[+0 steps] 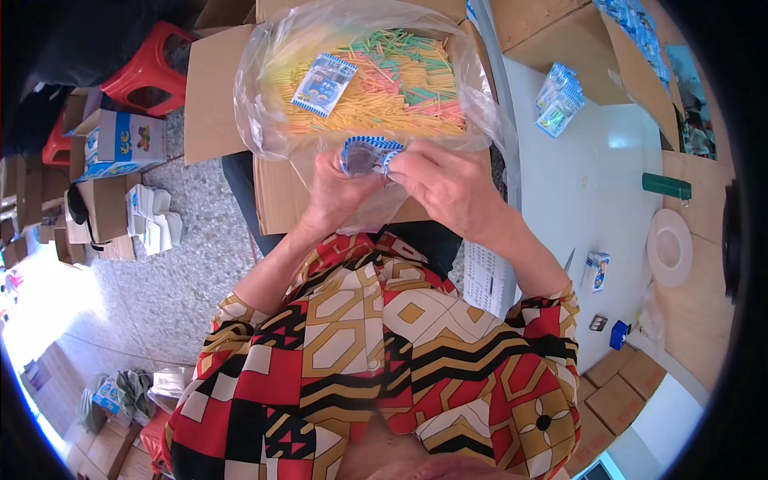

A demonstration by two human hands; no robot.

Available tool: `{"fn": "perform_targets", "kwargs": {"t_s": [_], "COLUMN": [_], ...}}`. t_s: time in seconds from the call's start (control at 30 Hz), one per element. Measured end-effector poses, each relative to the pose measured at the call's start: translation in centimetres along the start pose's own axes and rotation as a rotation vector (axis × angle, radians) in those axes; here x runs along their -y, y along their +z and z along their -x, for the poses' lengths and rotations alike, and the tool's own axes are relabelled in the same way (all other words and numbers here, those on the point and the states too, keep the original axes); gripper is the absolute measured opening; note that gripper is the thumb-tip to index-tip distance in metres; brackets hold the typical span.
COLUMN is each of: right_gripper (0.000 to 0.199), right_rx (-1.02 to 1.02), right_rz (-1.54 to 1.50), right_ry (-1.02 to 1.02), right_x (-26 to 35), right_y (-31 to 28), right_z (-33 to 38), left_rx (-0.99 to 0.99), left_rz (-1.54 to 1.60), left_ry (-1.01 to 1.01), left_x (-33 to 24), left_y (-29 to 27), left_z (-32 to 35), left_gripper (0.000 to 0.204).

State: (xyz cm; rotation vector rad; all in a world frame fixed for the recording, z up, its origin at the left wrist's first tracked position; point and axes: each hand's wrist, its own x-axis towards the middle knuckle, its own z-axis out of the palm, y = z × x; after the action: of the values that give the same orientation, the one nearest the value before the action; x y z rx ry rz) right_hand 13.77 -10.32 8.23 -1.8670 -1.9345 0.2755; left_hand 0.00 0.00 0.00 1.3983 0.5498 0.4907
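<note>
My left hand point(340, 194) and my right hand point(444, 186) together pinch a small clear packet with a blue-and-white edge point(366, 155), just in front of my chest. Behind it stands an open cardboard box point(224, 96) lined with a clear plastic bag point(264, 72). The bag holds a heap of thin coloured sticks point(400, 88) in yellow, orange, green and pink. Another small blue-and-white packet point(323, 84) lies on top of the sticks.
A white table point(592, 184) at my right carries a pile of filled packets point(558, 100), a green object point(666, 186), a white round lid point(669, 246) and small boxes point(597, 270). Red stools point(152, 68), printed cartons point(124, 142) and white stacks point(156, 218) sit on the floor at left.
</note>
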Motion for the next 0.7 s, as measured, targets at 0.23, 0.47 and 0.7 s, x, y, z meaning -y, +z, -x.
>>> {"fn": "perform_targets", "kwargs": {"t_s": [0.23,0.47,0.7], "right_gripper": [0.015,0.023,0.034], "right_rx": [-0.302,-0.258,-0.004], "right_rz": [-0.55,-0.122,0.266], "right_ry": [0.462,0.448,0.551], "right_x": [-7.1,-19.5,-24.6], "right_y": [-0.5,5.4,7.7], "right_z": [-4.7,-6.6,-7.9], "left_rx": [-0.123,-0.095,-0.137], "left_rz": [0.19,0.2,0.217], "left_ry": [-0.045,-0.057,-0.046], "left_x": [-1.5,-1.5,-1.2], "left_y": [-0.8,-1.7,-2.3], "left_z": [-1.0,-1.6,-1.9], "left_gripper": [0.022,0.037,0.026]}}
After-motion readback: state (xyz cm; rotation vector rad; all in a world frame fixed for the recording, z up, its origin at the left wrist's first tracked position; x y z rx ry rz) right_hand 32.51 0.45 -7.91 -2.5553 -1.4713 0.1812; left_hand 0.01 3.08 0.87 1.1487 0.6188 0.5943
